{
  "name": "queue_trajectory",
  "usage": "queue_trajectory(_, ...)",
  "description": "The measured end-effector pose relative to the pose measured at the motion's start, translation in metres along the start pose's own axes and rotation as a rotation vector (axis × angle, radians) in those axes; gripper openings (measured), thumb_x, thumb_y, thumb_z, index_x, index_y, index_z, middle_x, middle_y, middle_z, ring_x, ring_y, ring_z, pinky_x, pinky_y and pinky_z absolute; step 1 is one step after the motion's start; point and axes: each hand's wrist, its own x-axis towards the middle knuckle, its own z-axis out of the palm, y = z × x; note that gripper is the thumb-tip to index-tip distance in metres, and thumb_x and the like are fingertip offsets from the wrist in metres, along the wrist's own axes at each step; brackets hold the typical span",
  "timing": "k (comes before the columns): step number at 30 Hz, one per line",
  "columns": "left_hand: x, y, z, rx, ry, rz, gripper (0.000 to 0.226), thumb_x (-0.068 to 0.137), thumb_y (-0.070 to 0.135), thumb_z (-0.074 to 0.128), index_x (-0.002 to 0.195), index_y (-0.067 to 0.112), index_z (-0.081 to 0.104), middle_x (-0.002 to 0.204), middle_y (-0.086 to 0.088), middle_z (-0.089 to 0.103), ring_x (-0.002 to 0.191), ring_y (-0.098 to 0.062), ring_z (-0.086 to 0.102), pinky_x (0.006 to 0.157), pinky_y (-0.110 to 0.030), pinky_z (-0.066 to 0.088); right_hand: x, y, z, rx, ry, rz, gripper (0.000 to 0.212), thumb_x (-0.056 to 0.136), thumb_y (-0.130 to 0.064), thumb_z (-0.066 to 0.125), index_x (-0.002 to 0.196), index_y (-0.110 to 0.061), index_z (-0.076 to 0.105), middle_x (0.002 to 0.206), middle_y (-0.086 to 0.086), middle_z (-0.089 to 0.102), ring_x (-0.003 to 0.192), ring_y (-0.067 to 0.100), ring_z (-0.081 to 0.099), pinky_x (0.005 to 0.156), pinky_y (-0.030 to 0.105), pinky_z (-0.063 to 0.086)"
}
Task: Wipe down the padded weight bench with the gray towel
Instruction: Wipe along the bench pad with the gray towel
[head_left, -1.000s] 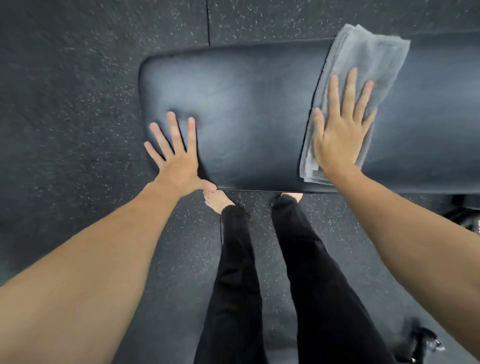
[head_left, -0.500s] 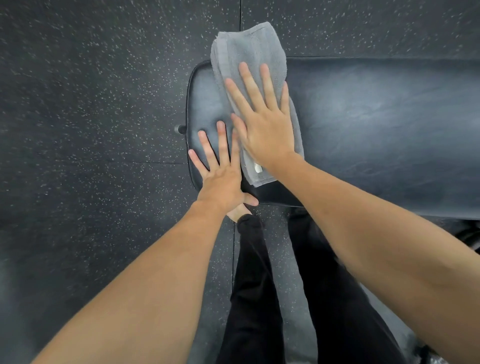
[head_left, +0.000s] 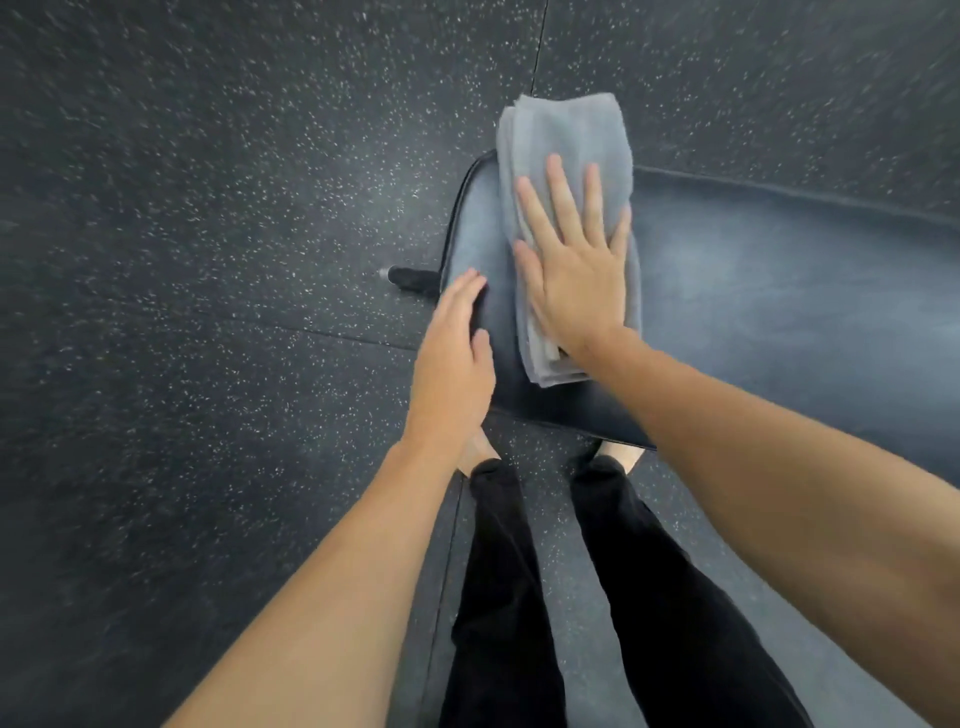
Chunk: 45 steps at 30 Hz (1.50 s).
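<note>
The black padded bench (head_left: 779, 291) runs from the centre to the right edge of the head view. A folded gray towel (head_left: 566, 145) lies across its left end, its far edge hanging past the pad. My right hand (head_left: 576, 260) presses flat on the towel with fingers spread. My left hand (head_left: 457, 358) rests on the bench's left near corner, fingers together and curled over the pad's edge, just left of the towel.
Dark speckled rubber floor (head_left: 208, 260) surrounds the bench. A black frame tube with a capped end (head_left: 408, 276) sticks out left from under the pad. My legs in black trousers (head_left: 519, 597) and bare feet stand at the bench's near side.
My right hand slid the towel leftward along the bench to its left end. My left hand shifted from flat with spread fingers to gripping the corner edge.
</note>
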Motion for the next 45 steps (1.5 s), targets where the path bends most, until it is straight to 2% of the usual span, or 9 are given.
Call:
queue_trajectory(4,0.002,0.000,-0.033,-0.003,0.230,-0.037,0.040,0.101,0.002,0.044,0.138,0.007,0.057,0.145,-0.003,0.054,0.135,-0.011,0.048,0.111,-0.006,0.027,0.046,-0.063,0.000,0.028,-0.001,0.011,0.054,0.108,-0.042,0.023,0.160,-0.032,0.024,0.171,-0.002,0.015,0.157,0.033,0.007,0.122,0.065,0.009)
queue_trajectory(11,0.018,0.020,-0.040,0.079,0.170,0.012,0.034,0.103,0.009,0.048,0.136,0.007,0.058,0.143,-0.003,0.052,0.122,-0.002,0.048,0.094,0.006,0.026,-0.043,-0.071,0.021,0.033,-0.069,-0.173,0.059,0.106,-0.042,0.022,0.162,-0.029,0.016,0.172,0.001,0.006,0.157,0.036,-0.001,0.122,0.066,0.004)
queue_trajectory(15,0.022,0.039,-0.025,0.050,0.106,-0.015,0.035,0.105,0.013,0.049,0.139,0.009,0.057,0.144,0.002,0.049,0.112,0.023,0.043,0.093,0.007,0.026,-0.083,-0.060,0.033,0.078,-0.044,-0.265,0.055,0.105,-0.039,0.030,0.157,-0.024,0.034,0.165,0.001,0.031,0.156,0.035,0.015,0.122,0.066,0.013)
queue_trajectory(17,0.026,0.048,-0.018,0.067,0.084,0.004,0.036,0.104,0.012,0.050,0.139,0.009,0.057,0.145,0.002,0.048,0.119,0.017,0.044,0.097,0.006,0.025,-0.097,-0.037,0.034,0.089,0.017,-0.243,0.051,0.105,-0.039,0.042,0.155,-0.026,0.039,0.164,0.000,0.035,0.155,0.032,0.021,0.120,0.065,0.018)
queue_trajectory(20,0.033,0.060,-0.004,0.151,0.044,0.059,0.036,0.101,0.006,0.052,0.138,0.006,0.057,0.148,-0.007,0.046,0.136,-0.013,0.044,0.109,-0.006,0.026,-0.120,0.015,0.026,0.020,0.046,-0.104,0.054,0.108,-0.043,0.037,0.160,-0.034,0.026,0.169,-0.003,0.021,0.157,0.030,0.015,0.122,0.063,0.014)
queue_trajectory(23,0.042,0.077,0.027,0.256,-0.141,0.087,0.053,0.098,0.000,0.056,0.150,0.011,0.046,0.163,-0.008,0.028,0.151,-0.020,0.028,0.121,-0.020,0.017,-0.146,0.089,0.015,0.013,0.054,0.154,0.055,0.109,-0.044,0.033,0.161,-0.036,0.021,0.170,-0.004,0.014,0.158,0.029,0.008,0.125,0.059,0.006)
queue_trajectory(28,0.047,0.091,0.087,0.824,-0.590,-0.042,0.152,0.065,0.045,0.093,0.157,0.029,-0.027,0.157,-0.010,-0.047,0.145,-0.047,-0.038,0.115,-0.072,-0.010,-0.171,0.154,0.005,0.035,0.013,0.349,0.057,0.108,-0.048,0.026,0.162,-0.036,0.014,0.171,-0.003,0.008,0.158,0.028,0.003,0.125,0.059,0.003)
queue_trajectory(41,0.056,0.094,0.102,0.964,-0.622,-0.186,0.177,0.048,0.062,0.094,0.118,0.015,-0.062,0.143,-0.019,-0.059,0.137,-0.056,-0.042,0.110,-0.076,-0.014,0.004,0.101,-0.016,0.020,0.067,0.030,0.054,0.108,-0.039,0.029,0.161,-0.031,0.024,0.170,0.001,0.020,0.156,0.033,0.015,0.122,0.065,0.013)
queue_trajectory(45,0.055,0.094,0.100,0.926,-0.629,-0.160,0.177,0.047,0.060,0.095,0.129,0.023,-0.057,0.147,-0.018,-0.057,0.138,-0.055,-0.043,0.109,-0.076,-0.015,-0.003,0.136,-0.023,0.029,0.090,0.012,0.050,0.109,-0.038,0.030,0.159,-0.031,0.031,0.167,0.000,0.028,0.155,0.033,0.022,0.122,0.063,0.014)
